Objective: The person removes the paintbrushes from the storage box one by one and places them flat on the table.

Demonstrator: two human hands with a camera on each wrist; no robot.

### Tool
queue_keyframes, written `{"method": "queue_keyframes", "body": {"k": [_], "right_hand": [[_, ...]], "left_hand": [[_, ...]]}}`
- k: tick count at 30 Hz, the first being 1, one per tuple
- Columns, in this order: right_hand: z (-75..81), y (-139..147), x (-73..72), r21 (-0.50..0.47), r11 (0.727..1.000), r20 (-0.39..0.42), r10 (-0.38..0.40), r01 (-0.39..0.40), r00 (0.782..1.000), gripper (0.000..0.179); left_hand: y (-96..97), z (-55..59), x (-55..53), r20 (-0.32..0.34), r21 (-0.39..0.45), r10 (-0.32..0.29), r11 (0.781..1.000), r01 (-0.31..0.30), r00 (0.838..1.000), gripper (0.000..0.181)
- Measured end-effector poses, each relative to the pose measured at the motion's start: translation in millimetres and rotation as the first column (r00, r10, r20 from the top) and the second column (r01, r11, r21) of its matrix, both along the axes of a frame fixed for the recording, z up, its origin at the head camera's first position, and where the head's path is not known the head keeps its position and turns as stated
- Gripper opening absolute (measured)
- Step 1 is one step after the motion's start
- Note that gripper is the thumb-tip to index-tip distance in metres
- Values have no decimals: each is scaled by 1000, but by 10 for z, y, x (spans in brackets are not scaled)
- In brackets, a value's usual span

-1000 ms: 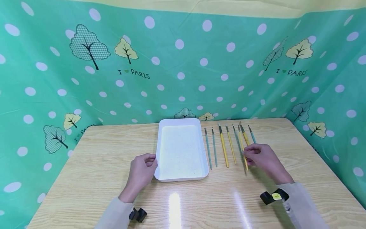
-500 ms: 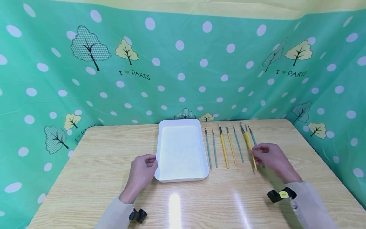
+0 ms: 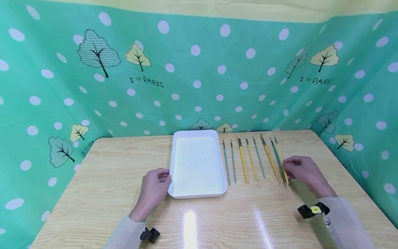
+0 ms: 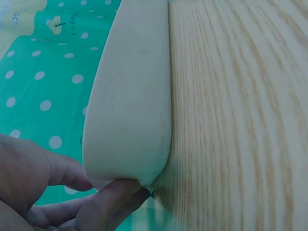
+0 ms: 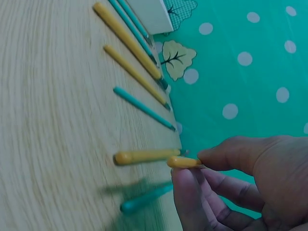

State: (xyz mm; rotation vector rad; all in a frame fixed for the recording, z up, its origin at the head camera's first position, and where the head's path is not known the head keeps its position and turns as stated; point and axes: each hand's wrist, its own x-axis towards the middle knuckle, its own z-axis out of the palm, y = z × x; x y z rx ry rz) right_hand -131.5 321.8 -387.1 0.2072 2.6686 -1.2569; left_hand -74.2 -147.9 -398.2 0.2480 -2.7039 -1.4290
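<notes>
My right hand (image 3: 300, 172) pinches a thin yellow-handled paintbrush (image 3: 279, 151) between thumb and fingers. In the right wrist view the butt of that held paintbrush (image 5: 179, 162) sticks out above the table, with the bristles hidden. Just left of it lies a teal paintbrush (image 3: 275, 148), partly behind the fingers. A thicker yellow paintbrush (image 3: 269, 156) lies beside the teal one. My left hand (image 3: 155, 186) grips the left edge of a white rectangular tray (image 3: 222, 173), near its front corner. In the left wrist view, fingers curl about the tray's wall (image 4: 127, 96).
Between tray and right hand, several teal and yellow paintbrushes (image 3: 243, 160) lie in a row, bristles toward the back. They rest on a wood-grain table (image 3: 124, 152). A green dotted curtain (image 3: 186, 69) hangs behind and along both sides.
My right hand has moved right with the yellow paintbrush, passing over the thicker yellow and teal ones to the row's right end. The left hand and tray stay put.
</notes>
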Motion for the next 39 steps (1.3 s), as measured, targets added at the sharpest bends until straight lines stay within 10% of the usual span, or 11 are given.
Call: {"method": "queue_keyframes", "body": {"k": [39], "right_hand": [[-168, 348, -238, 285, 958, -44, 3, 9, 999, 30]], "left_hand": [[-5, -9, -19, 6, -6, 3, 1000, -3, 1000, 25]]}}
